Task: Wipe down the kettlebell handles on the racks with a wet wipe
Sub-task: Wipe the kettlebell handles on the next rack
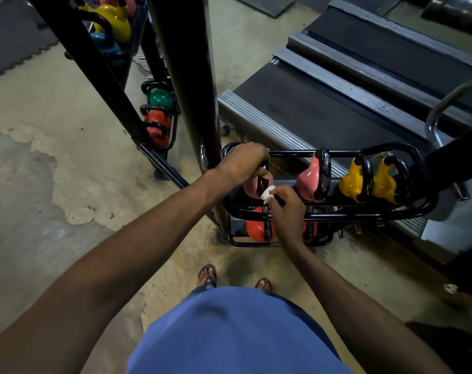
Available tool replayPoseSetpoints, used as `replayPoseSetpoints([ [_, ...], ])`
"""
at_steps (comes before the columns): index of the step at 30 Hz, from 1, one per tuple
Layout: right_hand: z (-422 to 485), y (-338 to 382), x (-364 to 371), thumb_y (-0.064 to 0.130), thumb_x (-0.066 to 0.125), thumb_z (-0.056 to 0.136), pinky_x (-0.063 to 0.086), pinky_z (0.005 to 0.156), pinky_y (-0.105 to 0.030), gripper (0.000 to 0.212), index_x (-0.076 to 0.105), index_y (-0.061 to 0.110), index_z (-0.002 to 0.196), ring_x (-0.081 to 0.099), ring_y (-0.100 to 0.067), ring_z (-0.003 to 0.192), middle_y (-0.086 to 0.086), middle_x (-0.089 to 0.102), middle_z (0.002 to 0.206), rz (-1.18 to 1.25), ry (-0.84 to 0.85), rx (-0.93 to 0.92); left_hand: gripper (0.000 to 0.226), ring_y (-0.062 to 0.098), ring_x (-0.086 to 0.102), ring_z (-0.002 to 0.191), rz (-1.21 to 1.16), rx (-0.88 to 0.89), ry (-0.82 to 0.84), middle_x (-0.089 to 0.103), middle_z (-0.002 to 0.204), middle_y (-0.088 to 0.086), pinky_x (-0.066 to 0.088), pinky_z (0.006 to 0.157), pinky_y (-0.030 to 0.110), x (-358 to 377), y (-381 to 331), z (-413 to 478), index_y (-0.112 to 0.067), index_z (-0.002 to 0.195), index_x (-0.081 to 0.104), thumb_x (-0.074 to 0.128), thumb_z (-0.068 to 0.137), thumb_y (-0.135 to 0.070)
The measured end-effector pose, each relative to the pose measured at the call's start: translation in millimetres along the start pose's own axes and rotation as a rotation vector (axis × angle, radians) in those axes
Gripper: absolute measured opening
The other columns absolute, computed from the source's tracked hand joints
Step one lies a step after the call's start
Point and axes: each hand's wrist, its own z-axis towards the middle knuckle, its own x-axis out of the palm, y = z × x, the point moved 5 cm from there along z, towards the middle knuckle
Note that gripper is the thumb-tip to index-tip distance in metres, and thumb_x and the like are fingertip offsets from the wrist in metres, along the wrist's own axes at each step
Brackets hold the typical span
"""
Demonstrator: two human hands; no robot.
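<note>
The fingertips of the right hand (286, 211) pinch a crumpled white wet wipe (267, 195) and press it against the black handle (262, 184) of the leftmost pink kettlebell (250, 188). The left hand (241, 163) reaches in from above, its fingers clenched round the top of that same handle, close against the rear rail of the black tubular steel rack (364, 215).

That kettlebell sits at the left end of the rack's upper shelf, tipped so its handle faces the person. Along the same shelf to the right stand a second pink kettlebell (306, 182), then two yellow kettlebells (352, 183) side by side, all with black handles. Under the hands, on the lower shelf, lies an orange kettlebell (255, 229), partly hidden by the right wrist.

A thick black upright post (186, 76) rises just left of the rack. Past it, a smaller black holder carries a green kettlebell (160, 98) above a red kettlebell (156, 124).

Behind the rack run the dark belts and grey ribbed side rails of treadmills (310, 109). The patchy, worn concrete floor (40, 171) spreads to the left. The person stands close, both bare forearms stretched forward, a blue garment (229, 333) and sandalled feet (208, 275) showing below.
</note>
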Motion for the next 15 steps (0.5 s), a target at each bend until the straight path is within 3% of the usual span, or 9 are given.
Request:
replayPoseSetpoints([
  [2, 13.2, 2.9, 0.2, 0.012, 0.065, 0.094, 0.053, 0.075, -0.034, 0.007, 0.070, 0.016, 0.091, 0.067, -0.012, 0.084, 0.008, 0.071, 0.086, 0.049, 0.041, 0.071, 0.039, 0.025, 0.065, 0.113, 0.000, 0.004, 0.005, 0.069, 0.122, 0.004, 0.054, 0.091, 0.044, 0.3, -0.2, 0.1, -0.016, 0.114, 0.070, 0.076, 0.082, -0.038],
  [5, 35.4, 14.0, 9.2, 0.001, 0.056, 0.095, 0.058, 0.078, -0.031, 0.025, 0.074, 0.016, 0.101, 0.072, -0.014, 0.090, 0.003, 0.076, 0.092, 0.171, 0.300, 0.173, 0.040, 0.024, 0.064, 0.114, 0.005, 0.003, 0.004, 0.067, 0.124, 0.004, 0.053, 0.093, 0.045, 0.9, -3.9, -1.6, -0.015, 0.116, 0.069, 0.076, 0.084, -0.038],
  [9, 57.3, 23.5, 11.7, -0.014, 0.045, 0.092, 0.055, 0.064, -0.025, 0.031, 0.069, 0.005, 0.094, 0.073, -0.011, 0.070, -0.006, 0.074, 0.083, 0.311, 0.530, 0.421, 0.046, 0.021, 0.054, 0.130, 0.002, 0.015, -0.021, 0.057, 0.143, 0.002, 0.045, 0.106, 0.039, -0.4, -5.8, -0.9, -0.014, 0.128, 0.067, 0.074, 0.087, -0.036],
  [12, 58.5, 18.5, 1.3, -0.006, 0.049, 0.096, 0.050, 0.058, -0.020, 0.030, 0.071, 0.014, 0.098, 0.071, -0.007, 0.070, -0.001, 0.075, 0.085, 0.292, 0.566, 0.441, 0.054, 0.020, 0.049, 0.136, -0.045, 0.028, 0.010, 0.052, 0.149, 0.002, 0.040, 0.110, 0.035, 0.6, -6.1, 1.0, -0.014, 0.133, 0.063, 0.076, 0.085, -0.036],
  [15, 52.0, 8.9, 2.3, 0.005, 0.054, 0.095, 0.040, 0.064, -0.030, 0.027, 0.073, 0.023, 0.099, 0.068, -0.016, 0.081, -0.009, 0.077, 0.095, 0.212, 0.539, 0.418, 0.064, 0.020, 0.046, 0.139, -0.076, 0.006, 0.055, 0.049, 0.152, 0.002, 0.040, 0.112, 0.038, 3.6, -5.3, 3.2, -0.013, 0.137, 0.060, 0.081, 0.081, -0.034],
])
